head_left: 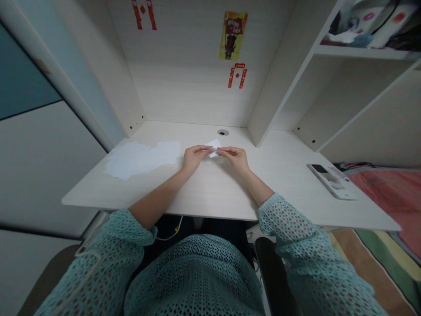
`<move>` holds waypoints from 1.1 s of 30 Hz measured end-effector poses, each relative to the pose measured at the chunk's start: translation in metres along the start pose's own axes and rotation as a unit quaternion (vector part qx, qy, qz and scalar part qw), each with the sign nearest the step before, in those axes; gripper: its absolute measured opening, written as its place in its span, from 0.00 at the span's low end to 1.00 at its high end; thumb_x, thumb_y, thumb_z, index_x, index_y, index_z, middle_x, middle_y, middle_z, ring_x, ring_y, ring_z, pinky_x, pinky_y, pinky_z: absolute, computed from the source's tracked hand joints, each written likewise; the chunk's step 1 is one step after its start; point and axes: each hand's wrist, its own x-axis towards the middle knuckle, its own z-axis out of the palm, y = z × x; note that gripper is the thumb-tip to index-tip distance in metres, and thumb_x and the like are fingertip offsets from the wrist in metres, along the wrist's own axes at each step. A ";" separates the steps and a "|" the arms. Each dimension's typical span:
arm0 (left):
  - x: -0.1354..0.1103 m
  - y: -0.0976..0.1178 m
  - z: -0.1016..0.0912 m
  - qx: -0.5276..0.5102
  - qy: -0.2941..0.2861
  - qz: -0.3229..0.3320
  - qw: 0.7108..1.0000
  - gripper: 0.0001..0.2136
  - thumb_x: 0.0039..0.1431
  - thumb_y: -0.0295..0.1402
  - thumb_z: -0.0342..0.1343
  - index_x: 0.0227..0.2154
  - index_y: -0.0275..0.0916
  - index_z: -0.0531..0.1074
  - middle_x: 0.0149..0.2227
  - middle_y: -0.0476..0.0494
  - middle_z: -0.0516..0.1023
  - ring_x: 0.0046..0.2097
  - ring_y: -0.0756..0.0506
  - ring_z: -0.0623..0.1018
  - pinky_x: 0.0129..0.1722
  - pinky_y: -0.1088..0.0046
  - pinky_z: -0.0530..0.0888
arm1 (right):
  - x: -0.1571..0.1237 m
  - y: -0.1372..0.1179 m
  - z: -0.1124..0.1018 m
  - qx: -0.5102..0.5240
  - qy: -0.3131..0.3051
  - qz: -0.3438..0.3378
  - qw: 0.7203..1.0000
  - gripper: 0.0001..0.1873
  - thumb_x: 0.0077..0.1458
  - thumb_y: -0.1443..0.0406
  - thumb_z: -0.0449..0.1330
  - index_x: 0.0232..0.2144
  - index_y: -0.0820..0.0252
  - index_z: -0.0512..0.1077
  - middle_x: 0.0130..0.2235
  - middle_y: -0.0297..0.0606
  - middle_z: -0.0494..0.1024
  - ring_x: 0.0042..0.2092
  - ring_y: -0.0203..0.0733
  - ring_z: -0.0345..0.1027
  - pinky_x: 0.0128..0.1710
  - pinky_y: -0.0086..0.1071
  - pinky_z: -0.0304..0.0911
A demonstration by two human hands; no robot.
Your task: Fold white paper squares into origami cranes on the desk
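Observation:
Between my hands is a small piece of white paper [215,143], partly hidden by my fingers, with what looks like folds in it. My left hand [196,156] pinches its left side between thumb and fingers. On the right side, my right hand [236,157] pinches it the same way, the fingertips of both hands close together. Both hands are just over the white desk [210,193]. Left of my left hand lie several overlapping sheets of white paper [131,159], spread flat on the desktop.
A white phone-like device [330,181] lies near the desk's right end. A round cable hole [222,132] is at the back by the wall panel. An upright divider [272,87] rises right of my hands, beside a shelf [365,52] holding bags. The desk's front edge is close to my body.

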 end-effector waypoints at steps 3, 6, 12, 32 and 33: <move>0.000 -0.001 0.002 -0.032 0.021 -0.026 0.999 0.12 0.41 0.39 0.65 0.28 0.36 0.78 0.34 0.42 0.80 0.38 0.45 0.77 0.44 0.65 0.71 | 0.000 0.000 0.001 0.003 0.003 0.003 1.000 0.14 0.36 0.57 0.69 0.28 0.56 0.78 0.33 0.37 0.81 0.35 0.41 0.73 0.41 0.38 0.67; -0.001 -0.001 0.005 -0.072 0.020 -0.049 0.996 0.12 0.40 0.38 0.65 0.29 0.37 0.77 0.34 0.43 0.80 0.39 0.46 0.77 0.45 0.65 0.70 | 0.000 0.001 0.002 0.017 0.004 0.007 1.000 0.13 0.37 0.58 0.69 0.29 0.56 0.78 0.34 0.37 0.81 0.34 0.40 0.73 0.41 0.37 0.67; -0.002 -0.002 0.008 -0.112 0.014 -0.072 0.991 0.14 0.39 0.38 0.66 0.29 0.37 0.76 0.35 0.44 0.79 0.40 0.47 0.77 0.47 0.66 0.70 | 0.000 0.001 0.003 0.024 0.021 0.015 0.999 0.15 0.36 0.56 0.69 0.29 0.58 0.78 0.31 0.38 0.80 0.32 0.40 0.73 0.38 0.36 0.67; -0.006 -0.007 0.009 -0.152 0.026 -0.098 0.983 0.13 0.41 0.37 0.65 0.30 0.38 0.73 0.35 0.46 0.77 0.40 0.49 0.75 0.46 0.69 0.70 | -0.001 0.010 0.011 0.079 0.048 0.065 0.994 0.18 0.37 0.55 0.68 0.31 0.58 0.77 0.32 0.38 0.80 0.32 0.37 0.72 0.38 0.34 0.67; -0.006 -0.007 0.009 -0.157 0.026 -0.097 0.982 0.13 0.41 0.37 0.65 0.30 0.38 0.73 0.34 0.46 0.77 0.39 0.49 0.75 0.46 0.69 0.70 | -0.001 0.010 0.011 0.083 0.048 0.063 0.993 0.17 0.37 0.55 0.68 0.31 0.58 0.77 0.32 0.37 0.80 0.32 0.36 0.72 0.39 0.34 0.67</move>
